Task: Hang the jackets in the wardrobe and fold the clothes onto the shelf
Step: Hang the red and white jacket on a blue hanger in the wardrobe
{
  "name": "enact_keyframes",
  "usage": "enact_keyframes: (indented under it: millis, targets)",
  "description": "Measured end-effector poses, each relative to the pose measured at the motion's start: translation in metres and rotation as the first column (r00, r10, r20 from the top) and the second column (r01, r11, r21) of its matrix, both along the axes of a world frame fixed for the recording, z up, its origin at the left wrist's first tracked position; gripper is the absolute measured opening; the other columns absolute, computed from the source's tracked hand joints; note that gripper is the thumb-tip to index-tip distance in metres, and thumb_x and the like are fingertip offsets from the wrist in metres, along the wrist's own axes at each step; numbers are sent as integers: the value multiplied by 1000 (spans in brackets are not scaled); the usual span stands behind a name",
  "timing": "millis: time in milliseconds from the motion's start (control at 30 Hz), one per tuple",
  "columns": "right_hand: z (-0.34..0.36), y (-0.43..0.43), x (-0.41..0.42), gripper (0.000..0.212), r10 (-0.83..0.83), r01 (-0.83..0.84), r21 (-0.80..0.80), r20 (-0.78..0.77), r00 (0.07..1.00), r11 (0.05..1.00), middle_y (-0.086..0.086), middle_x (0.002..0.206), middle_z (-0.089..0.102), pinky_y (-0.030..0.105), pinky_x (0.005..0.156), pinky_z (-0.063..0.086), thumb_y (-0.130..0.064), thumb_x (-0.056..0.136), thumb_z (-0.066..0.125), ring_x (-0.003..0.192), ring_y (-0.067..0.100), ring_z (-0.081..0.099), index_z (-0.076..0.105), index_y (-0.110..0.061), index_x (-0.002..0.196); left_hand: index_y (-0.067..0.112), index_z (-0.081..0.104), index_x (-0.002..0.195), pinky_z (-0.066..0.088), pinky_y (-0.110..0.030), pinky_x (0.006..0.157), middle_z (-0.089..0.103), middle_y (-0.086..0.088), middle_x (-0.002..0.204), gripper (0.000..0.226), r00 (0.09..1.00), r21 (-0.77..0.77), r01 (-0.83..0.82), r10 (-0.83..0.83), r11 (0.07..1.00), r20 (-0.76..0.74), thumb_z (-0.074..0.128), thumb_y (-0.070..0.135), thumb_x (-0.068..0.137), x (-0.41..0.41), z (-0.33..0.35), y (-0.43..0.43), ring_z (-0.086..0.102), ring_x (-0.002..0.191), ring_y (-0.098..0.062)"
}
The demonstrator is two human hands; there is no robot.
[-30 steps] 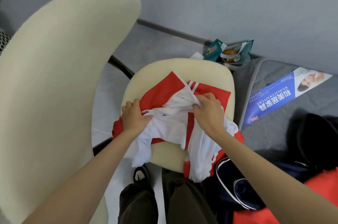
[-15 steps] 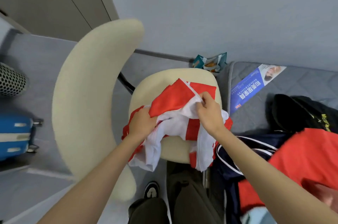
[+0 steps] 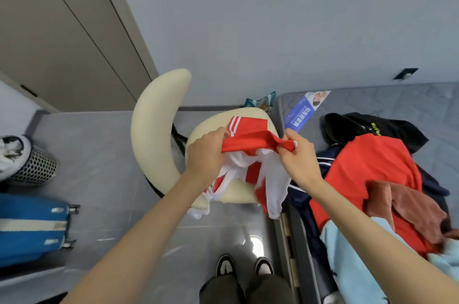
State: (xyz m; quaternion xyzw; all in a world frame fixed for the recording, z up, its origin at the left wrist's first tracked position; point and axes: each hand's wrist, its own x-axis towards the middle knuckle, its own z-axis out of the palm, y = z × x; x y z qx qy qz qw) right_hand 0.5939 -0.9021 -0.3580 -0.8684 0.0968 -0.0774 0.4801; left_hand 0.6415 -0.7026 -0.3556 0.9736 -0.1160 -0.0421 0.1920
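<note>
Tension is what I want: my left hand and right hand each pinch the red edge of the red-and-white garment above the chair seat, so pulling it level should free the bunched white cloth for folding.

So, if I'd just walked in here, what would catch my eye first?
Most likely the red and white garment, gripped along its red edge by the left hand and the right hand above the cream chair in the middle. Next comes the heap of red, black and blue clothes on the grey mattress at the right. A blue suitcase sits at the far left.
</note>
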Motion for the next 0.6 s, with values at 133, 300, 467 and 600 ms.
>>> enact_keyframes:
  millis: [133,300,467,600]
  targets:
    - [47,-10,-35,24,-107,85,129,172,979,988,-18,53,40,18,50,29,-14,81,39,51,3,30,28,-29,66,15,64,106,40,-33,68,64,-4,100,22,994,42,-93,95,995,-48,46,16,93,-34,3,2,61,94,-29]
    - [82,-49,-93,21,-227,181,185,276,934,966,-24,54,45,11,51,31,-11,76,40,52,-3,37,33,-27,64,6,61,98,39,-42,91,59,-13,103,33,993,-122,-102,94,987,-69,35,26,101,-83,5,-20,54,97,-32]
    - [76,-83,-170,57,2,-11,-54,-163,987,999,-22,82,58,20,65,42,-69,62,65,74,0,55,44,-29,96,13,52,107,43,-37,79,65,-10,104,33,980,-268,-168,131,949,-152,25,30,102,-152,10,-53,58,93,-30]
    - [62,-101,-233,57,264,-581,-361,-635,726,729,-8,95,62,26,70,38,-56,63,78,92,20,63,55,-26,106,25,53,76,44,-35,63,64,4,76,13,979,-239,-47,-3,970,-205,52,34,85,-208,19,-59,60,78,-26]
